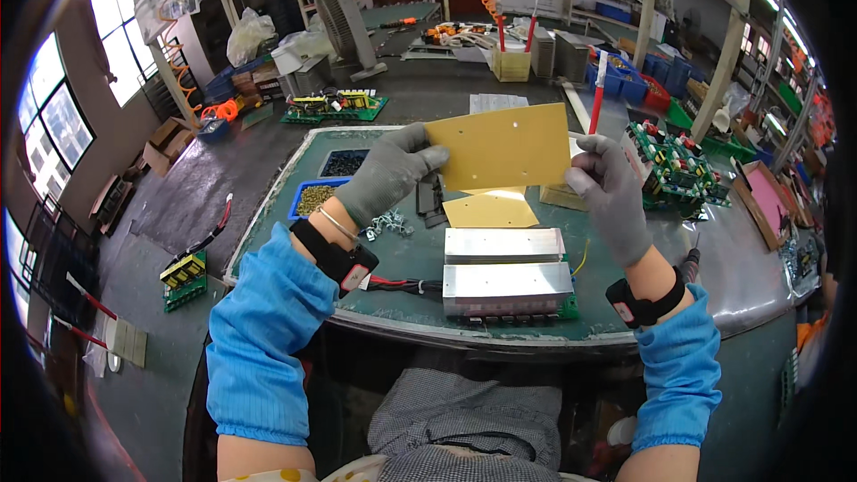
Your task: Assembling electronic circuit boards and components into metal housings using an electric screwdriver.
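A yellow rectangular sheet (504, 147) with small punched holes is held up over the work mat, tilted slightly. My left hand (393, 174), in a grey glove, pinches its left edge with the thumb in front. At the opposite edge, the gloved fingers of my right hand (616, 196) are closed on the sheet. Beneath it, more yellow sheets (491, 211) lie on the mat. Nearer to me sits a circuit board assembly with two silver metal blocks (509, 290), its red and black cables running out to the left.
A blue tray of brass-coloured screws (314, 199), a tray of dark parts (345, 163) and loose metal clips (388, 224) are by my left forearm. Green circuit boards (674, 170) stand at the right, another (335, 105) at the back left. A fan (346, 27) stands farther back.
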`<state>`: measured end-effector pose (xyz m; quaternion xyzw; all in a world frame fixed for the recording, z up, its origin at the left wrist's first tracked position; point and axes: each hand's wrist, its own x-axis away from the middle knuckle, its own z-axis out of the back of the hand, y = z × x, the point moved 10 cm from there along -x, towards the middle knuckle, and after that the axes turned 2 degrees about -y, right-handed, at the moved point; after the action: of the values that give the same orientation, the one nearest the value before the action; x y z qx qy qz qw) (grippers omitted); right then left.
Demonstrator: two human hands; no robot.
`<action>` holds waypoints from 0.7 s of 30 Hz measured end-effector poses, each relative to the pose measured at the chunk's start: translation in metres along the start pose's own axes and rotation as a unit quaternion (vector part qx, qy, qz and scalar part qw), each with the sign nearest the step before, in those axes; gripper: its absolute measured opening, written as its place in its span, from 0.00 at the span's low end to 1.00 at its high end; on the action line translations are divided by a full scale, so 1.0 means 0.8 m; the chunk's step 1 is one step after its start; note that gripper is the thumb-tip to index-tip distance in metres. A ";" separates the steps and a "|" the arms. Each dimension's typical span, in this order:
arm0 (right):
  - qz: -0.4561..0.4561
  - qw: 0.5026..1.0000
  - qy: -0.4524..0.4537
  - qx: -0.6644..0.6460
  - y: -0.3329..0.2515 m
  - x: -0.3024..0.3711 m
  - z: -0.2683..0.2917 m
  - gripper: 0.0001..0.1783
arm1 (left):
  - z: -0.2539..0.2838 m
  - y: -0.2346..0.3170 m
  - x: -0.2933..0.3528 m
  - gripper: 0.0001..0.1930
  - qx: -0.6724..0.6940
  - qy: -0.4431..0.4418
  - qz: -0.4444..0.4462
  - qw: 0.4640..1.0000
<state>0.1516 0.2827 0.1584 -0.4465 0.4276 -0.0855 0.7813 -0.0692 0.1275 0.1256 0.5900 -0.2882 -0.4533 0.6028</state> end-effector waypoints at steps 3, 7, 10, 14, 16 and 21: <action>0.132 0.974 -0.017 0.183 -0.051 0.016 0.004 0.13 | -0.007 0.050 0.025 0.15 -0.114 0.056 -0.122 0.984; 0.089 0.965 -0.050 0.242 -0.054 0.038 0.019 0.08 | -0.031 0.083 0.069 0.10 -0.257 0.077 -0.176 0.947; 0.076 0.971 -0.068 0.217 -0.057 0.064 0.019 0.12 | -0.045 0.055 0.080 0.13 -0.263 0.060 -0.081 0.960; -0.073 0.974 -0.092 0.194 -0.014 0.093 0.019 0.19 | -0.051 0.004 0.081 0.17 -0.259 0.063 0.022 0.963; -0.141 0.976 -0.114 0.119 0.019 0.097 0.006 0.26 | -0.057 0.004 0.078 0.20 -0.332 0.069 -0.034 0.940; -0.130 0.974 -0.138 0.125 0.046 0.110 -0.001 0.29 | -0.058 -0.015 0.087 0.20 -0.408 0.117 -0.052 0.904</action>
<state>0.1962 0.2582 0.0778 -0.4045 0.2402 -0.1770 0.8645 -0.0015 0.0878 0.0942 0.3557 0.0252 -0.4898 0.7956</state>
